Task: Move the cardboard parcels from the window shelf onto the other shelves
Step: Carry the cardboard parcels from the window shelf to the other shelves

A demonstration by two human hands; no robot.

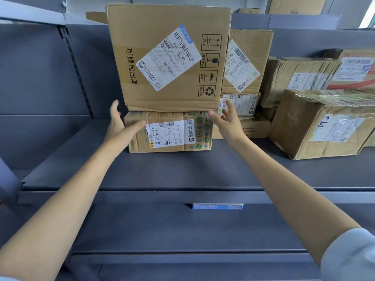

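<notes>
A large cardboard parcel (162, 57) with a white label stands on a smaller flat parcel (170, 131) on the grey shelf (162, 169). My left hand (119, 126) is at the left end of the lower parcel, fingers spread, thumb lying across its front. My right hand (227, 120) hovers with straight fingers just under the large parcel's lower right corner, thumb close to its bottom edge. Neither hand grips anything.
More cardboard parcels are stacked to the right: a tall one (245, 61), a low pile (243, 126), and a taped box (320, 122) near the front. Grey lower shelves run below, with a blue-white label (217, 206) on one edge. An upper shelf (30, 15) juts out at left.
</notes>
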